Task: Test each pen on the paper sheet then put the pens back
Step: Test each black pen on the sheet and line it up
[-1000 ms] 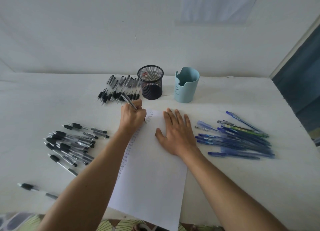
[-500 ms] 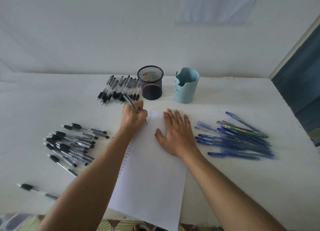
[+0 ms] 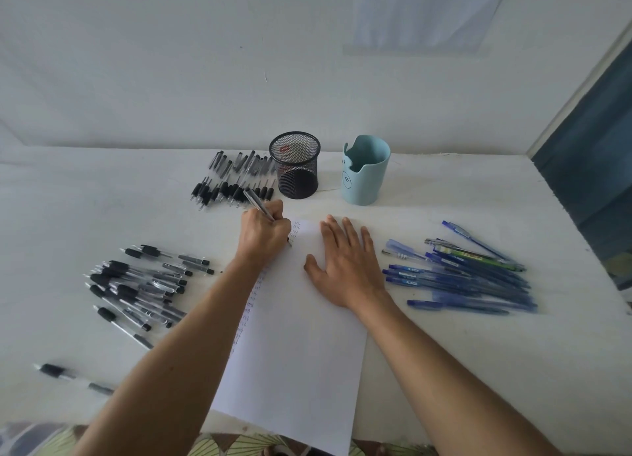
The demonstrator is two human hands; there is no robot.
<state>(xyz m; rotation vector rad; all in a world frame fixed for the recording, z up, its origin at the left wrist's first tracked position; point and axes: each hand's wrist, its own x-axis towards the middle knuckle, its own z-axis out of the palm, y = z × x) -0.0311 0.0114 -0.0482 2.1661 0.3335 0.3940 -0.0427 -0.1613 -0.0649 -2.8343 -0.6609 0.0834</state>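
Left hand [image 3: 265, 231]: bare, as far as I can see from my end.
Right hand [image 3: 345, 267]: bare too.
Left forearm [image 3: 178, 346]: uncovered down to the frame edge at seven o'clock.
Right forearm [image 3: 444, 353]: uncovered down to the edge at five o'clock.
Garment [image 3: 236, 447]: at six o'clock, pale yellow-green cloth printed with dark-lined fan-shaped leaves.

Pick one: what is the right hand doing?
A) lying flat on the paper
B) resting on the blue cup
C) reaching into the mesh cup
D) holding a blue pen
A: the right hand lies flat, fingers spread, on the paper, while the left hand grips the pen.
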